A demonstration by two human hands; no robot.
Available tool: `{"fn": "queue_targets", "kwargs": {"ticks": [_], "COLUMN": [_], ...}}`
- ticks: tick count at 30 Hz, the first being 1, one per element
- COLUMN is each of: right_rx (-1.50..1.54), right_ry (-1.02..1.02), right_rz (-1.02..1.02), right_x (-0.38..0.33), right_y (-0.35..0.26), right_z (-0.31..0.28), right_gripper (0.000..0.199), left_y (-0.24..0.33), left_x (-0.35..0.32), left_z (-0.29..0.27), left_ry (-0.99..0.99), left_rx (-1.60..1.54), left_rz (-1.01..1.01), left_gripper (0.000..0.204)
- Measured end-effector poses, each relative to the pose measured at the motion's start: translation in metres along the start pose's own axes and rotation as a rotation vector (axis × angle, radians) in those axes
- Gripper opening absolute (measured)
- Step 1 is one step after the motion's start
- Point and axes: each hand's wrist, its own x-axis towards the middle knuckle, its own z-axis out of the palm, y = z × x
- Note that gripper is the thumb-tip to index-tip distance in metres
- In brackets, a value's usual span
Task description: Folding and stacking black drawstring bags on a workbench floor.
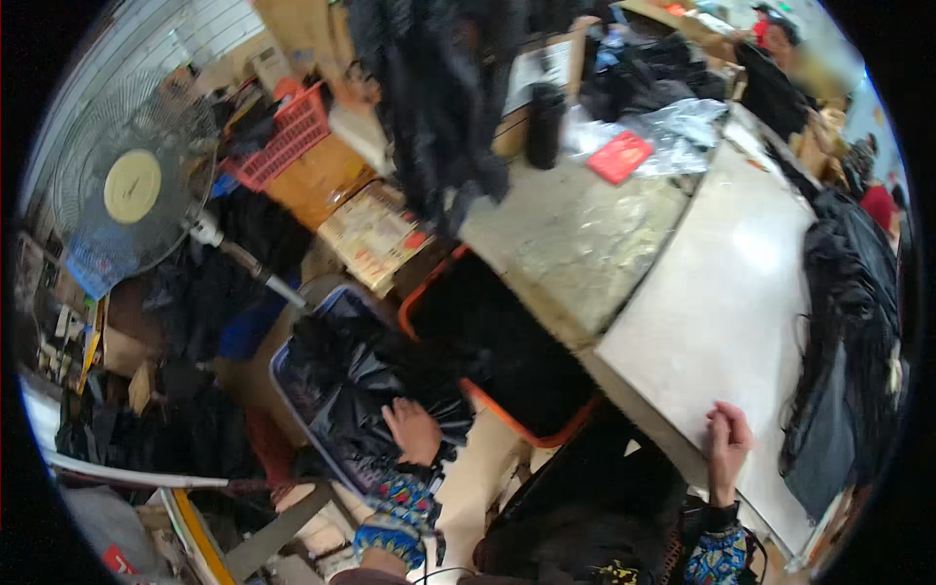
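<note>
Left hand (414, 434) was open, no grip evident, over black glossy material (341, 361) in tub (276, 369) below. Right hand (727, 444) half-curled, contents unclear. Step judged reaching in; pickup required closing left fingers.

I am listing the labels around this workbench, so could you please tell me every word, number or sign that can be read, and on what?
No text reads clearly.
Cream carton: red and dark print, too blurred.
Fan hub: faint mark, too small.
White sheet: any marks too small.
Dark clothing: yellow print, too blurred.
Black material by the left hand: no print visible.
</note>
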Motion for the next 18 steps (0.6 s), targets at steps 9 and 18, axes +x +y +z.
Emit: {"fn": "queue_targets", "kwargs": {"ticks": [9, 18], "right_rx": [-0.231, -0.750], "right_ry": [-0.154, -0.018], "right_rz": [-0.367, -0.444], "right_x": [-0.010, -0.033], "right_y": [0.002, 0.035], "right_z": [-0.063, -0.151], "right_gripper": [0.024, 0.036], "left_y": [0.097, 0.272], "left_x": [0.043, 0.061], "left_z": [-0.184, -0.289], "left_ry": [0.240, 0.175], "left_rx": [-0.863, -0.880], "left_rz": [0.324, 1.273], "left_gripper": [0.015, 0.019]}}
